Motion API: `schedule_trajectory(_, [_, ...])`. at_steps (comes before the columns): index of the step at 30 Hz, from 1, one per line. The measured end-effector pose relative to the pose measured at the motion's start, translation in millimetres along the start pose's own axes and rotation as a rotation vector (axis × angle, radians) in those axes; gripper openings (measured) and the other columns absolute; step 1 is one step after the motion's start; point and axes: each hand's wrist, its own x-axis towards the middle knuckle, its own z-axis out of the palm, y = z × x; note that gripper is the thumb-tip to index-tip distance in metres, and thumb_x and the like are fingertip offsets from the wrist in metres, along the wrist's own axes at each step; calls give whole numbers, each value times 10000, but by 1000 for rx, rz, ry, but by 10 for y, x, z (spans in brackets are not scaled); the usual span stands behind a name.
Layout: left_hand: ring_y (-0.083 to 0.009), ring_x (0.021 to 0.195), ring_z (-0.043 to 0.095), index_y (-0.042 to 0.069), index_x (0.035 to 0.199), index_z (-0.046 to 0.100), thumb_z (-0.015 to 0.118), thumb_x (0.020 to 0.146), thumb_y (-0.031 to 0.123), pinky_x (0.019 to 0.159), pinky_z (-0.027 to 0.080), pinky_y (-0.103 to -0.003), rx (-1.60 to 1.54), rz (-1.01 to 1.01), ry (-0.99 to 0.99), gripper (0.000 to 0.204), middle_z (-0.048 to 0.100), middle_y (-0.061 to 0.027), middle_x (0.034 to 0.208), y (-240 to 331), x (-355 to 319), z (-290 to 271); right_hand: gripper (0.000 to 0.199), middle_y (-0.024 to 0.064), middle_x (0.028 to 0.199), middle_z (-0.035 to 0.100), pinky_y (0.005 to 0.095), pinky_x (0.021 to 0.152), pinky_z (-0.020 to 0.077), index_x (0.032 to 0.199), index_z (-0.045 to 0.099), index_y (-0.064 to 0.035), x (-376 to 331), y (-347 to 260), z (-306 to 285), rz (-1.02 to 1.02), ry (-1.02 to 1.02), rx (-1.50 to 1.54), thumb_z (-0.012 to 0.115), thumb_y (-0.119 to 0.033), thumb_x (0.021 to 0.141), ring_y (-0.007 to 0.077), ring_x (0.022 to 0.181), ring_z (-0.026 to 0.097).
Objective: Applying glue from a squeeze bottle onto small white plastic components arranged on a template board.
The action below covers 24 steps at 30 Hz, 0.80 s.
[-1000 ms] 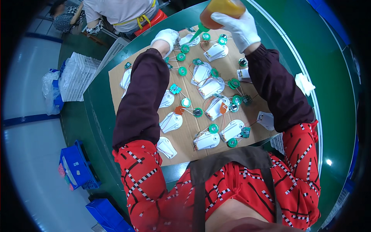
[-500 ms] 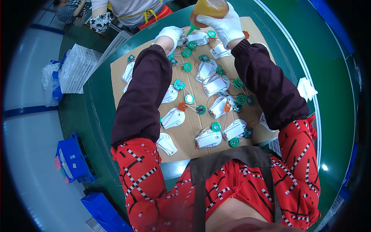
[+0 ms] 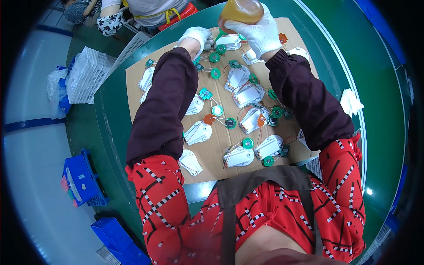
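In a white glove, my right hand [image 3: 259, 33] grips a squeeze bottle [image 3: 244, 11] of amber liquid. The bottle is tilted, its green nozzle [image 3: 219, 34] pointing down at the left end of a white plastic housing [image 3: 229, 42] at the far side of the cardboard. My left hand [image 3: 195, 36], also gloved, is beside that end with its fingers pinched together; what they hold, if anything, is hidden. Round green parts [image 3: 215, 57] on thin wires lie just nearer. Several more white housings [image 3: 247, 96], wired to green discs and small circuit boards [image 3: 205, 93], are spread towards me.
The cardboard sheet [image 3: 221, 152] covers much of a green table [image 3: 112, 117]. White crumpled cloth [image 3: 351, 102] lies at the right edge. On the left are a white basket [image 3: 86, 75] and blue bins [image 3: 84, 176]. Another person [image 3: 154, 11] is across the table.
The bottle and my right hand have shifted slightly right, with the nozzle still at the far housing. My left hand has moved a little up and right, staying pinched.
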Motion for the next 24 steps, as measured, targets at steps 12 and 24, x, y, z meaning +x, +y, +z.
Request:
schedule_trajectory(12, [-209, 788, 618, -7, 982, 529, 504, 855, 107, 711, 512, -271, -22, 56, -17, 173, 595, -120, 918, -67, 25, -73, 635, 97, 1028, 549, 304, 827, 447, 1104, 436, -2, -35, -15, -27, 133, -65, 89, 785, -88, 580, 175, 944, 542])
schedule_trajectory(24, [-213, 767, 623, -11, 933, 534, 512, 846, 108, 664, 526, -276, 666, 516, -62, 149, 597, -127, 879, -477, 566, -404, 499, 63, 907, 590, 296, 741, 470, 1037, 526, -20, 10, -85, -207, -15, 71, -117, 767, -174, 628, 159, 823, 570])
